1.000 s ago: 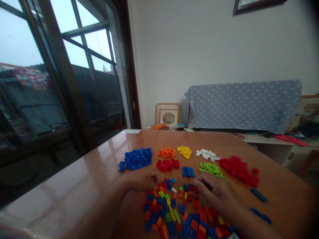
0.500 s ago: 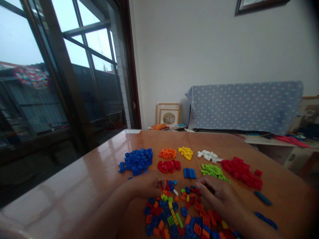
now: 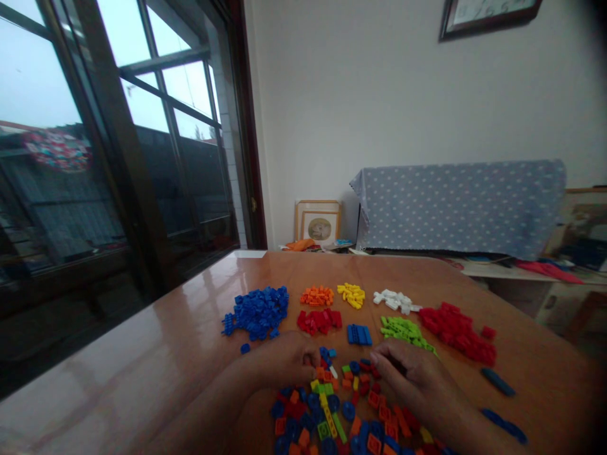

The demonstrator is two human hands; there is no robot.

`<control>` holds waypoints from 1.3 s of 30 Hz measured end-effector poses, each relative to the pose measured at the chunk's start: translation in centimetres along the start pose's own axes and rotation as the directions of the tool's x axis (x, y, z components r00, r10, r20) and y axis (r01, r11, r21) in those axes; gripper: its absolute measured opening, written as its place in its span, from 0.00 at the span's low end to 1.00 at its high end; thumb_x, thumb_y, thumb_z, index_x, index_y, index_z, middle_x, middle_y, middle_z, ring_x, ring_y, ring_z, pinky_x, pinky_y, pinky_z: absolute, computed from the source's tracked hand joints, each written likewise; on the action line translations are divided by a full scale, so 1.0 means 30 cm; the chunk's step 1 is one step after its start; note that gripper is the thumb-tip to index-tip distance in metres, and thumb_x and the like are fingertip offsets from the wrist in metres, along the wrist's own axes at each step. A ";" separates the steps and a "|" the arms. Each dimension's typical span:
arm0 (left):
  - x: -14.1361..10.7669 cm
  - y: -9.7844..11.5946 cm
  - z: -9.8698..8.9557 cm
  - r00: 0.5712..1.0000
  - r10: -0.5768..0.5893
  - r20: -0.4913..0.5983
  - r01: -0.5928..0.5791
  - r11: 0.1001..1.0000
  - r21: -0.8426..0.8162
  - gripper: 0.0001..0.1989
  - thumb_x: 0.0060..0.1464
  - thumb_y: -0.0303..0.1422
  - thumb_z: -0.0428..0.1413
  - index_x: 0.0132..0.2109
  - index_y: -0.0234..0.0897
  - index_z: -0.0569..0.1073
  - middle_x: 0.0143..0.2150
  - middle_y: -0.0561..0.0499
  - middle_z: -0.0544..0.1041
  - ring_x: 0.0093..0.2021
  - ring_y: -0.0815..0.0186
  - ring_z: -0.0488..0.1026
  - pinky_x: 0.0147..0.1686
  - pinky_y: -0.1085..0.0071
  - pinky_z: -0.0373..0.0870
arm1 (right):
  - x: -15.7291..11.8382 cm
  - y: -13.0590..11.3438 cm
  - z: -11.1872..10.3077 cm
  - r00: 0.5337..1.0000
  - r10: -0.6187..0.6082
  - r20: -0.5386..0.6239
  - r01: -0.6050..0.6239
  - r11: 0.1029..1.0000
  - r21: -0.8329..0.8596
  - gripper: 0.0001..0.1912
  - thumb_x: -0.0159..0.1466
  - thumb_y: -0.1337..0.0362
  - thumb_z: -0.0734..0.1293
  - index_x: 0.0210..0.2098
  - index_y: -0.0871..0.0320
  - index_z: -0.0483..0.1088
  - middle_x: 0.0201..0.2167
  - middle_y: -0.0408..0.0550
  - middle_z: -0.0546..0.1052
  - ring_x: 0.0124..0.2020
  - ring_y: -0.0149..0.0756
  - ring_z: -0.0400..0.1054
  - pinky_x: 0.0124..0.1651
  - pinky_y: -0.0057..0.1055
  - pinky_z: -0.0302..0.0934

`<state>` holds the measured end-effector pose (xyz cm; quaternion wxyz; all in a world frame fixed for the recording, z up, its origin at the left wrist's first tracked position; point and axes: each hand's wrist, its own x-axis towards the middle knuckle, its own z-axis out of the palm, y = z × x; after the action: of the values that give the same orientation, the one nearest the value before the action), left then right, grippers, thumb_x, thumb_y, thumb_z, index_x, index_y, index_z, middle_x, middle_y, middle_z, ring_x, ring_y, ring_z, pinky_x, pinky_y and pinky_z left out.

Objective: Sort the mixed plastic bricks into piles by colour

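The left hand [image 3: 293, 359] has its fingers curled down at the far left edge of the mixed bricks [image 3: 327, 414]; I can't tell whether they pinch one. The right hand [image 3: 417, 376] has thumb and forefinger drawn close together at the far right edge of that heap, and whether a brick sits between them I can't tell either.

The mixed bricks lie loose at the near middle of the table [image 3: 180, 354], between the forearms. Two long blue pieces [image 3: 497, 382] are out to the right. Beyond the hands come a small red pile [image 3: 319, 321], blue strips [image 3: 359, 335] side by side, a green pile [image 3: 405, 332] and a big red pile [image 3: 458, 332]. Farther on are blue [image 3: 258, 311], orange [image 3: 317, 295], yellow [image 3: 351, 295] and white piles [image 3: 394, 301], left to right. Past the table stand a framed picture [image 3: 318, 226] and something under a dotted cloth [image 3: 459, 207].
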<state>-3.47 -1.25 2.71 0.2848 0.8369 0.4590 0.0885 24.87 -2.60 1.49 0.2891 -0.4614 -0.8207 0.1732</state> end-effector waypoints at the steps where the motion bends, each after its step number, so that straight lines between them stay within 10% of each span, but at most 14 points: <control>1: -0.001 -0.003 -0.005 1.000 -0.008 -0.003 0.008 1.000 -0.015 0.10 0.53 0.34 0.56 0.40 0.38 0.79 0.35 0.52 0.79 0.31 0.67 0.72 0.30 0.76 0.64 | 0.000 -0.001 -0.002 1.000 0.003 0.001 -0.003 1.000 0.003 0.18 0.70 0.55 0.56 0.30 0.55 0.69 0.26 0.43 0.72 0.29 0.34 0.67 0.34 0.30 0.56; 15: 0.066 -0.061 -0.131 0.892 -0.166 -0.420 0.177 0.984 -0.014 0.10 0.50 0.31 0.53 0.37 0.32 0.77 0.33 0.50 0.77 0.33 0.66 0.71 0.30 0.74 0.62 | 0.009 0.043 0.007 0.998 -0.013 -0.056 0.014 1.000 0.002 0.18 0.70 0.54 0.58 0.31 0.56 0.71 0.26 0.43 0.75 0.30 0.35 0.68 0.34 0.30 0.57; 24: 0.259 -0.128 -0.200 0.870 -0.131 -0.474 0.290 0.916 0.278 0.09 0.51 0.31 0.54 0.37 0.36 0.78 0.37 0.48 0.79 0.37 0.65 0.73 0.36 0.73 0.65 | 0.010 0.034 0.003 0.999 0.010 -0.048 -0.010 1.000 -0.002 0.18 0.70 0.54 0.57 0.29 0.55 0.68 0.26 0.43 0.74 0.30 0.34 0.69 0.35 0.30 0.58; 39: 0.514 -0.239 -0.199 0.850 -0.176 -0.496 0.367 0.874 0.319 0.12 0.51 0.30 0.55 0.43 0.37 0.77 0.46 0.42 0.77 0.47 0.58 0.73 0.46 0.67 0.68 | 0.013 0.037 -0.010 0.999 -0.002 -0.035 0.003 1.000 0.023 0.16 0.69 0.57 0.57 0.31 0.55 0.70 0.27 0.42 0.75 0.31 0.33 0.69 0.34 0.29 0.56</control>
<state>-2.39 16.73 1.87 0.0015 0.7580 0.6366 0.1421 25.63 -1.67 1.23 0.3090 -0.4597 -0.8141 0.1744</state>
